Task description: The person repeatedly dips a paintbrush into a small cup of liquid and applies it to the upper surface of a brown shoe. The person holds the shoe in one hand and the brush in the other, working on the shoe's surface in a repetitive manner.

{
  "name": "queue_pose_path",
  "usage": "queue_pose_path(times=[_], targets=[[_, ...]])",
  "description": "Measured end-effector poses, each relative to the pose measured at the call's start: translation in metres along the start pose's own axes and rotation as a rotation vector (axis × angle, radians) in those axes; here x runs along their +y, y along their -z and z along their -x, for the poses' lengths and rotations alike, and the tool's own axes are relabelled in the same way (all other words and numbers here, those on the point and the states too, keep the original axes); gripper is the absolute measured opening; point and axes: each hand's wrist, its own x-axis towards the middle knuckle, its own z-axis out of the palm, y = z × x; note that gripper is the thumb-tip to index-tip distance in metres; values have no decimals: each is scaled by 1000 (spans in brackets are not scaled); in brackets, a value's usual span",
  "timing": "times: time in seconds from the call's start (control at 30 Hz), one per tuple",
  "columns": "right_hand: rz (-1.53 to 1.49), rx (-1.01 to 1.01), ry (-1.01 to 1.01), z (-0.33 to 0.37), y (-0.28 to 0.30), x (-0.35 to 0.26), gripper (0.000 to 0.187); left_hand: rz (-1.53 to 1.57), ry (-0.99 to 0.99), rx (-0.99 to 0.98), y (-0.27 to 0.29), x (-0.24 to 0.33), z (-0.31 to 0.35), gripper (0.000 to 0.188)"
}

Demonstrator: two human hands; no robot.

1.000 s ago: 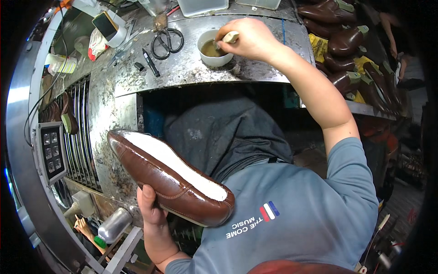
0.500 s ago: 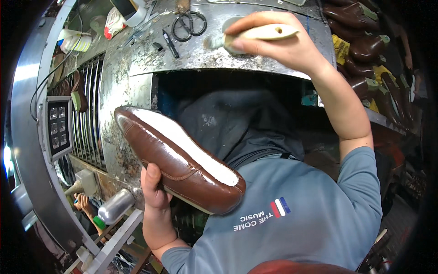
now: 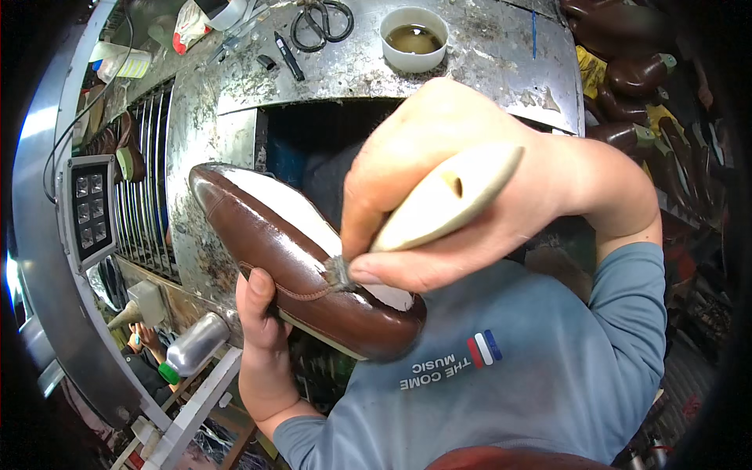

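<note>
My left hand (image 3: 262, 321) grips a brown leather shoe (image 3: 258, 247) from below, its thumb on the near side. The pointed toe aims up and left; the rounded heel end is close to my shirt. A long white surface (image 3: 278, 209) runs along the shoe's upper side. My right hand (image 3: 454, 188) is closed on a paintbrush (image 3: 454, 200) with a cream handle that has a hole in it. Its short, dark bristles touch the shoe where the brown leather meets the white. My fingers hide part of the white surface.
On the worn metal bench (image 3: 486, 86) stand a white cup (image 3: 415, 63) of yellowish liquid, black scissors (image 3: 321, 27) and a black marker (image 3: 290, 56). Brown shoes (image 3: 634, 78) are piled at right. A lamp (image 3: 92, 207) and a green-capped bottle (image 3: 196, 347) are at left.
My right hand has brought the paintbrush from the cup on the bench down to the shoe. The cup now shows uncovered. My left hand keeps its hold, with the shoe nearly still.
</note>
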Motion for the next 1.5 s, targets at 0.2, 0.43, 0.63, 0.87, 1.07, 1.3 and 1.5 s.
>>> queue_pose_path(times=[0.2,0.43,0.63,0.87,1.07,1.3,1.5], targets=[[-115,-54,35,7,3,-14,6,258,-12,-50,11,-15,-1,66],[-174,-85,28,0,14,-32,8,592,76,46,16,-48,-9,62],[-256,-63,42,-6,11,-30,10,967,137,-140,-47,-52,-25,64],[-227,-73,37,-13,9,-25,10,1298,237,-404,-65,-78,-34,64],[-183,-112,27,-25,1,-13,11,1398,332,-586,-69,-97,-36,63],[-172,-192,30,-37,-11,1,12,1442,418,-735,-73,-117,-37,63],[-146,-219,19,-41,-17,11,13,1452,494,-853,-73,-130,-39,62]])
